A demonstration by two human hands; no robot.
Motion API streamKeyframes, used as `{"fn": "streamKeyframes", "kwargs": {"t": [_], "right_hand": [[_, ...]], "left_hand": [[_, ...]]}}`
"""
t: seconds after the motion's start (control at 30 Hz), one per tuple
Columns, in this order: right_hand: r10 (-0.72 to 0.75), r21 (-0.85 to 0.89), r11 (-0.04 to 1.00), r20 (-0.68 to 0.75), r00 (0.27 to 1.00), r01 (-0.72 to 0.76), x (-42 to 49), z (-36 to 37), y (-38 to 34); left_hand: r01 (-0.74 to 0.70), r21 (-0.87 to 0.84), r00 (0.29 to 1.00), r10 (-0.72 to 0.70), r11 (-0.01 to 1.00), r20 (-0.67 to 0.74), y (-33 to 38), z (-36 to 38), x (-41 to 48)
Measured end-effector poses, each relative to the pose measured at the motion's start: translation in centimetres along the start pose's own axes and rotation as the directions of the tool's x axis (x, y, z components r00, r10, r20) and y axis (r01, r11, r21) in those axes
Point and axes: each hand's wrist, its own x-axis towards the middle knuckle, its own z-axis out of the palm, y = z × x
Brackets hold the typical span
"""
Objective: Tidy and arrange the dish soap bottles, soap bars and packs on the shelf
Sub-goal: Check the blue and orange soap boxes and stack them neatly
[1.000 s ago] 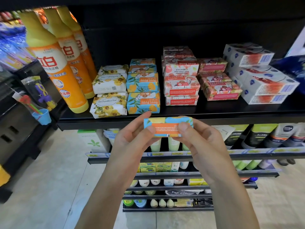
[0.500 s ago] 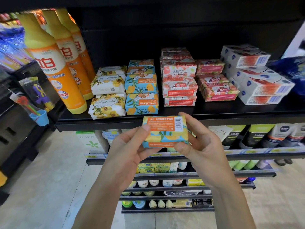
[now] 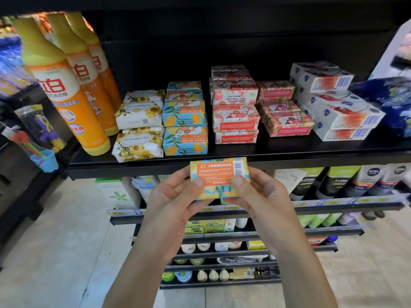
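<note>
Held soap bar (image 3: 219, 178): blue-and-yellow wrap with an orange label, gripped at both ends in front of the shelf (image 3: 289, 155), its upper edge overlapping the shelf's front lip; not resting on anything.

Left hand (image 3: 175, 201) holds the 9 o'clock end and right hand (image 3: 260, 196) the 3 o'clock end; fingers (image 3: 196, 182) curl round the bar, thumbs pressed on the printed face, the rest hidden behind it; a narrow hold, bar fully supported.

Long axis runs 9 to 3 o'clock, roughly parallel to the shelf edge; broad face with print and barcode is turned to the camera, tipped back a little; barcode sits at the 3 o'clock end; text reads upright from here.

Matching stack (image 3: 184, 127) of the same wrap stands on the shelf at about 11 o'clock from the bar, near but not touching; two bars at the front with more behind, long axes also 9 to 3, their "Goat Soap" labels upside down.

Neighbours: floral packs (image 3: 139, 130) touching the stack at its 9 o'clock side; red soap bars (image 3: 235, 114) just beside it at 3 o'clock; dish soap bottles (image 3: 66, 96) upright at the far 9 o'clock end.

Judgement: the left hand is nearer the stack; the coming move likely runs up and toward 11 o'clock, axis kept as it is; clearance above the front pair looks ample; risk of nudging the red bars.
</note>
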Motion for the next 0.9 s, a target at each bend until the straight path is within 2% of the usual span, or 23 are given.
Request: {"fn": "streamKeyframes", "kwargs": {"t": [0.3,0.53,0.7,0.9], "right_hand": [[-0.023,-0.006,1.0,-0.018,1.0,0.023,0.1,-0.3,-0.1],[-0.142,0.023,0.99,0.046,0.989,0.141,0.2,-0.6,0.1],[-0.219,0.007,0.976,0.065,0.974,0.219,0.4,-1.0,0.3],[-0.238,0.006,0.971,0.091,0.967,0.239,0.5,-1.3,0.6]], "left_hand": [[-0.024,0.041,1.0,0.024,0.999,0.001,0.1,0.0,0.0],[-0.044,0.056,0.998,0.042,0.997,0.039,0.0,-0.3,0.1],[-0.015,0.066,0.999,0.012,0.998,0.044,0.3,-0.2,-0.1],[0.032,0.059,0.999,-0.033,0.998,0.018,0.5,0.2,-0.1]]}}
